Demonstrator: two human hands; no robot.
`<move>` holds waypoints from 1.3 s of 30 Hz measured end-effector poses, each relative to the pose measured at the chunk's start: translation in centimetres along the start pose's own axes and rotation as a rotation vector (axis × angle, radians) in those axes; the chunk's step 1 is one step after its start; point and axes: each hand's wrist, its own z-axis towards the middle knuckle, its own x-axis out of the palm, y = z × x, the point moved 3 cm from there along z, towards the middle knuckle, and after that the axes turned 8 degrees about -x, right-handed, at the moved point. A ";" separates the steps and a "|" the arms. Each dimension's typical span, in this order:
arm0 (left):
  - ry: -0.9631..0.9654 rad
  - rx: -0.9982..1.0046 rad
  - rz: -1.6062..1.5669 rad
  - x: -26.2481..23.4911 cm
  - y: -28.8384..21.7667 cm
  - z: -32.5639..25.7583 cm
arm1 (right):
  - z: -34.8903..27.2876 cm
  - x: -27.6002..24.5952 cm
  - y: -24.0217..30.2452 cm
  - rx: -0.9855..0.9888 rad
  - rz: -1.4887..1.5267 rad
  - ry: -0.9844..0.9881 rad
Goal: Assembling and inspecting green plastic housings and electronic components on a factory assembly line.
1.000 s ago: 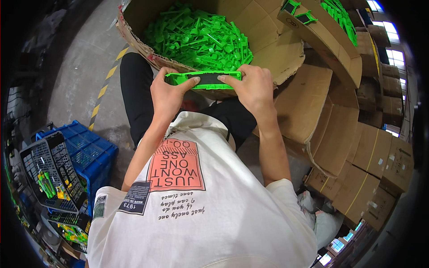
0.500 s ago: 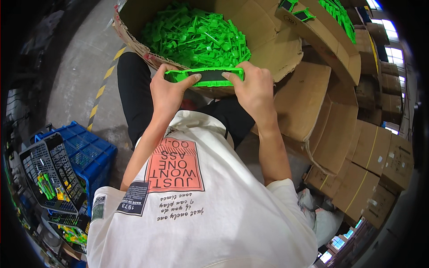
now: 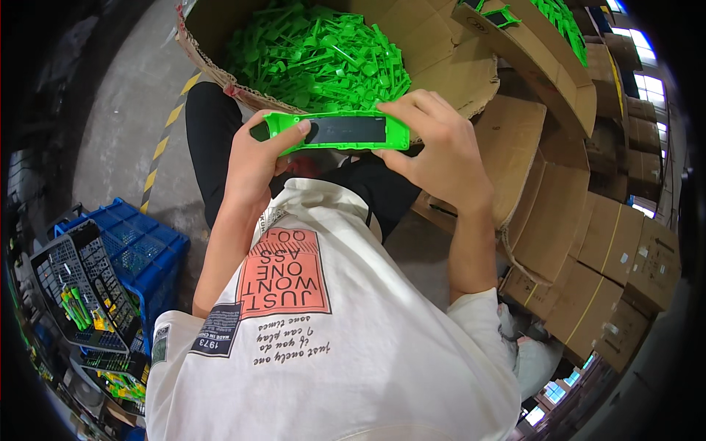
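Between my hands, above my lap, is a long bright green plastic housing [image 3: 398, 135] with a flat black panel [image 3: 346, 131] set in it. My left hand [image 3: 254, 158] is closed on its left end, the thumb lying on the panel's left edge. At the right end my right hand [image 3: 441, 143] pinches the housing, index finger along the far edge and thumb under the near edge. Just beyond them a large cardboard box [image 3: 213, 70] holds a heap of loose green plastic parts [image 3: 316, 55].
More open cardboard boxes [image 3: 515, 147] stand at the right, one with further green parts [image 3: 559, 26]. Sealed cartons [image 3: 588, 294] are stacked farther right. Left of me are a blue plastic crate [image 3: 136, 239] and a black basket [image 3: 88, 287] with green and yellow items. Striped tape [image 3: 163, 140] crosses the floor.
My right hand has shifted right and its thumb has moved off the black panel to the housing's edge. The housing has tilted so more of the panel shows. My left hand keeps its hold.
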 end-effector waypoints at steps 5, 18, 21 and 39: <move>0.030 0.037 -0.095 0.3 -0.8 0.0 | 0.2 0.4 0.5 -0.049 -0.028 0.166; 0.098 0.203 -0.275 -2.0 -0.4 1.0 | 3.0 -6.5 -4.8 0.299 -0.312 -0.189; 0.090 0.164 -0.287 -2.3 -0.5 1.0 | 3.0 -13.8 -13.0 0.669 -0.431 -0.425; 0.078 0.147 -0.475 -5.5 0.4 2.0 | 2.5 -14.2 -26.1 0.911 -0.677 -0.326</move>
